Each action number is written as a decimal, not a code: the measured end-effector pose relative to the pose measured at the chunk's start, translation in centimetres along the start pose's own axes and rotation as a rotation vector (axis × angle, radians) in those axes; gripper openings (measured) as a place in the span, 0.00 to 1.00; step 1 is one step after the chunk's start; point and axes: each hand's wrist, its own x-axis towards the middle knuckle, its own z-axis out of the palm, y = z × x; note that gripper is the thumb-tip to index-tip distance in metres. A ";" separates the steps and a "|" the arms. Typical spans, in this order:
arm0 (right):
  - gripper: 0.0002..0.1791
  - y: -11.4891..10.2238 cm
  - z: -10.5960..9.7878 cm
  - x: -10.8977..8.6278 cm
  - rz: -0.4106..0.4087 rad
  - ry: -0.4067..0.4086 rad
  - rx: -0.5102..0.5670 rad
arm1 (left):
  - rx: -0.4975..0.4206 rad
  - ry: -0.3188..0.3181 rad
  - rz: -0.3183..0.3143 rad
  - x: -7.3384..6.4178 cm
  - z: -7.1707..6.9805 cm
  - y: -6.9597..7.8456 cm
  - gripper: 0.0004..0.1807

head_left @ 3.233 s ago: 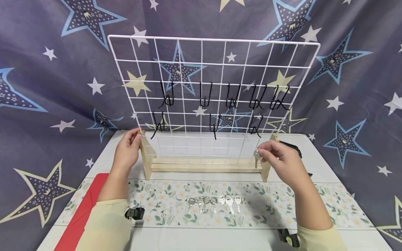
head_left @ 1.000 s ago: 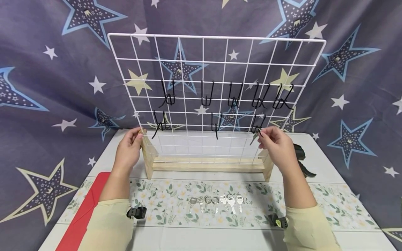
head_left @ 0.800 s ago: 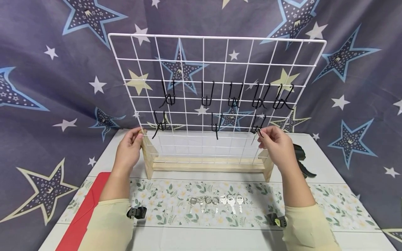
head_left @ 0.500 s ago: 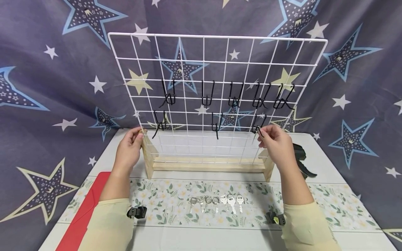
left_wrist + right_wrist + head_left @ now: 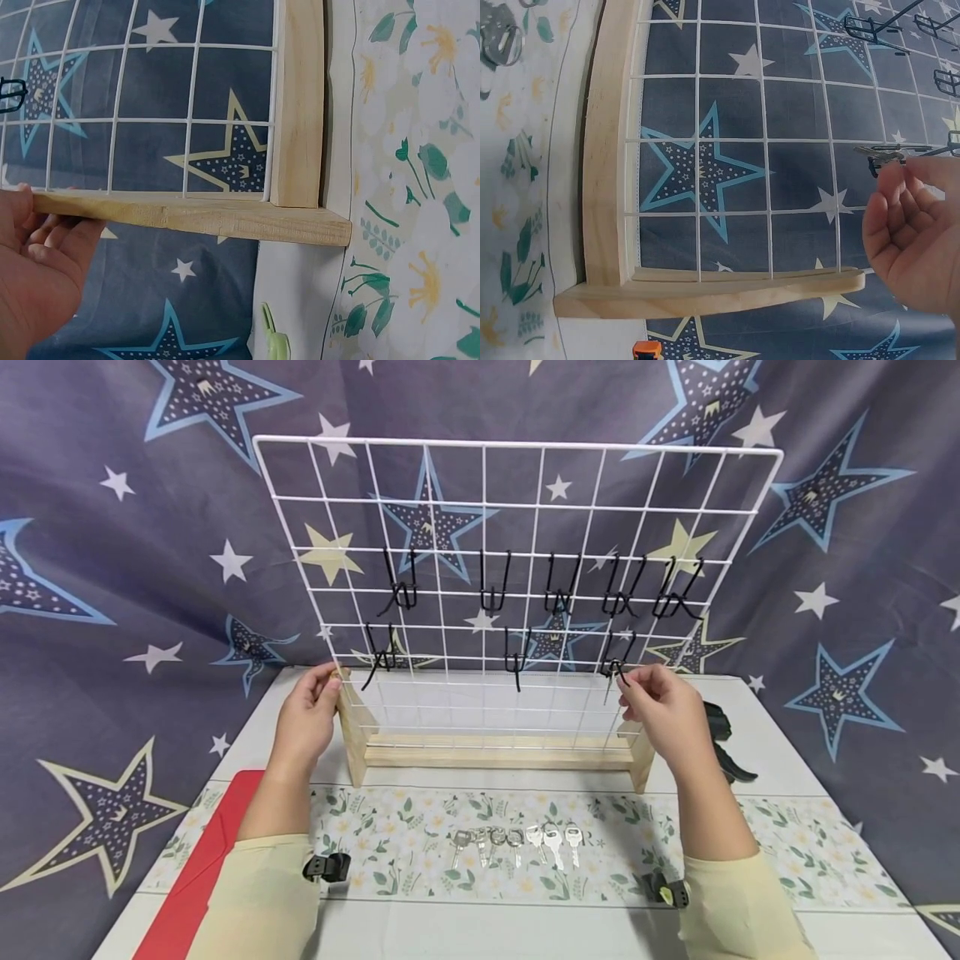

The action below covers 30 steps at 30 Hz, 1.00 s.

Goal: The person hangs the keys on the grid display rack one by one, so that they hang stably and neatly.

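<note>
My right hand [image 5: 663,702] pinches a small metal key [image 5: 885,155] between thumb and fingertips. The key is right at the tip of the lower-right black hook [image 5: 617,662], its blade pointing down in the head view. That hook hangs on the white wire grid [image 5: 517,510], which leans back in a wooden stand [image 5: 495,758]. On the other side, my left hand [image 5: 306,710] grips the top of the stand's left wooden side piece [image 5: 165,214], thumb in front. Several more keys [image 5: 553,846] lie in a row on the floral strip in front.
Several other black hooks [image 5: 492,585] hang on the grid in two rows. A red folder-like sheet [image 5: 206,847] lies under the left forearm. Behind the right hand is a black tool-like object [image 5: 723,739]. A star-patterned cloth [image 5: 172,693] backs the white table [image 5: 420,931].
The right hand has risen with the key from near the grid's base to the lower-right hook. Since then the key has swung from slanted to nearly upright. The left hand stays put.
</note>
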 end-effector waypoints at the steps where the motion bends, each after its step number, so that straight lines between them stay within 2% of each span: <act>1: 0.21 0.0 -0.1 -0.2 -0.008 -0.016 -0.016 | -0.002 0.000 0.001 0.0 0.0 0.0 0.23; 5: 0.21 -0.1 -0.6 -0.9 -0.028 -0.110 -0.067 | 0.002 0.008 -0.005 0.0 0.0 0.1 0.23; 11: 0.21 -0.1 -0.7 -2.4 -0.016 -0.289 -0.145 | -0.012 -0.002 -0.009 0.0 0.0 0.1 0.24; 18: 0.12 0.8 1.2 -4.3 -0.007 -0.464 -0.170 | -0.024 -0.007 -0.019 0.0 0.0 0.2 0.24; 22: 0.08 1.9 2.6 -5.3 -0.005 -0.523 -0.207 | -0.029 -0.008 -0.020 -0.1 0.0 0.2 0.24; 30: 0.07 3.4 4.5 -6.4 -0.023 -0.571 -0.304 | -0.008 -0.001 -0.009 0.0 0.1 0.0 0.24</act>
